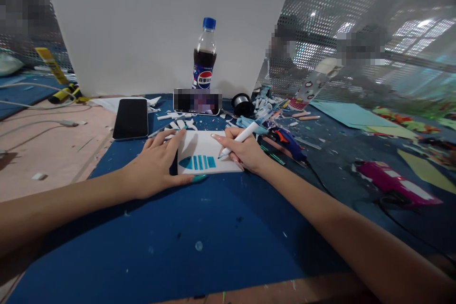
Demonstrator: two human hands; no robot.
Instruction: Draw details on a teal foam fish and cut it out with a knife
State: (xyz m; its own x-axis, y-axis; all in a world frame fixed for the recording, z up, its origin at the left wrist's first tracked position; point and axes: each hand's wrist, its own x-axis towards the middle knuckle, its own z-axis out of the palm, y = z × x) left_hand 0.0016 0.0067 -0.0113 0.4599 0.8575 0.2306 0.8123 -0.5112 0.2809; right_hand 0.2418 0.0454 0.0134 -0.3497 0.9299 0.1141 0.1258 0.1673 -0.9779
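A small white board (199, 145) lies flat on the blue mat, with a blue shape drawn on it: a rounded, pointed end followed by several upright stripes. My left hand (158, 164) rests at the board's left side, thumb along the near edge and fingers spread toward the far edge. In my right hand (245, 149) is a white marker (244, 134), gripped between thumb and fingers. Its tip is at the board just right of the last stripe; whether it touches cannot be made out. The right hand's lower side covers the board's right end.
Behind the board stand a phone (196, 102) propped sideways and a cola bottle (204, 57). Another phone (130, 118) lies left. White scraps (183, 123), a wire spool (242, 104), a blue glue gun (290, 143) and a magenta device (397, 183) lie around the blue mat (199, 228).
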